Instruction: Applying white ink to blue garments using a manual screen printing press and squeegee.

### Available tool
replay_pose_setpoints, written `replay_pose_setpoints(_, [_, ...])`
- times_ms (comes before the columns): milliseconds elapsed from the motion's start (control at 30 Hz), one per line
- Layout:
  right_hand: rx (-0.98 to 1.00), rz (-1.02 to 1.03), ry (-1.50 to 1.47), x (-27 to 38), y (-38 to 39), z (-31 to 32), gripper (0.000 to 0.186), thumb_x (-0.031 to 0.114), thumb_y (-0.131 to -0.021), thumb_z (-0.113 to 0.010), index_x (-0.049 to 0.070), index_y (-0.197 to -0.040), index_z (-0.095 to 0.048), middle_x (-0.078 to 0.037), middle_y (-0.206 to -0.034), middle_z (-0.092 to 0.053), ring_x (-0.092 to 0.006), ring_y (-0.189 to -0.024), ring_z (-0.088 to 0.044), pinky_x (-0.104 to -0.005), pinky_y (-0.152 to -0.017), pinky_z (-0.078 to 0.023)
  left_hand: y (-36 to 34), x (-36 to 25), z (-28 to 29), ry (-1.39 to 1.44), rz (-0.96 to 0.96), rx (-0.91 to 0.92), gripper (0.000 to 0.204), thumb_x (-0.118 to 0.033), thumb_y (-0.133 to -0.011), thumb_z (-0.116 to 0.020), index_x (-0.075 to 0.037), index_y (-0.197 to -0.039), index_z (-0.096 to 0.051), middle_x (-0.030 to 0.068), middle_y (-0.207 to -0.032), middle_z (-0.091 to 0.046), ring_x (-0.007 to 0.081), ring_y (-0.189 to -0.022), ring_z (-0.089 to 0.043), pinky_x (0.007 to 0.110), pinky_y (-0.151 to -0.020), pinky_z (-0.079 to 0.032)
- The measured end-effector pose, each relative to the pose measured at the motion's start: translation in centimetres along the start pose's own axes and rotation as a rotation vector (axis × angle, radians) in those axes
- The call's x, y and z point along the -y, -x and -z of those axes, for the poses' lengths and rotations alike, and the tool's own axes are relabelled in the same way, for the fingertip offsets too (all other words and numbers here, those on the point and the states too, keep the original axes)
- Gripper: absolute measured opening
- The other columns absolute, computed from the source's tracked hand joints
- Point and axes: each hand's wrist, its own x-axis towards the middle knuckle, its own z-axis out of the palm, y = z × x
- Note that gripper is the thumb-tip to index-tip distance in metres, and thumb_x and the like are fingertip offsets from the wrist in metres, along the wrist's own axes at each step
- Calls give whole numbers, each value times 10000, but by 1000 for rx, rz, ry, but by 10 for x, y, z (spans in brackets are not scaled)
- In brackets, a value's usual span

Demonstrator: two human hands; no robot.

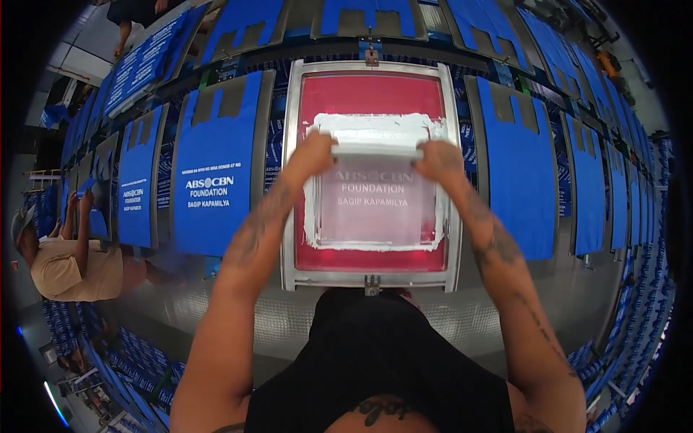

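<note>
A metal-framed printing screen (291,180) with a red mesh lies flat in front of me, smeared with white ink around a pale lettered stencil panel. Both hands grip a long white squeegee (377,151) held crosswise over the upper part of the stencil. My left hand (312,153) holds its left end and my right hand (440,159) holds its right end. A thick band of white ink (375,128) lies just beyond the squeegee.
Blue fabric pieces on grey boards (213,166) line the long table to the left and right (520,173), some printed with white lettering. A person in a tan shirt (68,263) works at the left. More blue pieces fill the rows behind.
</note>
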Motion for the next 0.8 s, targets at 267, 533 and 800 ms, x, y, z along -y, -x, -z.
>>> replay_pose_setpoints(267, [79,28,-114,34,177,-11,213,183,-582,-682,114,-783,-685,-102,-836,-665,-278,-817,-641,-435,-717,-494,171,-81,-10,103,60,33,300,25,-684,-631,-94,-957,-667,133,-889,-588,337,-893,-589,449,-756,-514])
replay_pose_setpoints(533, [-49,1,-45,6,27,-9,193,239,-659,-638,115,-785,-717,-129,-763,-686,-294,-762,-673,-447,-707,-512,24,-9,-7,64,49,40,261,-76,-692,-690,-72,-951,-713,158,-946,-654,329,-982,-583,414,-867,-503])
replay_pose_setpoints(800, [240,97,-152,-44,-117,35,400,300,-602,-736,78,-933,-717,-157,-857,-698,-319,-854,-665,-387,-789,-505,-116,29,72,7,69,389,446,-252,-651,-770,16,-998,-691,211,-957,-687,346,-829,-673,405,-757,-535])
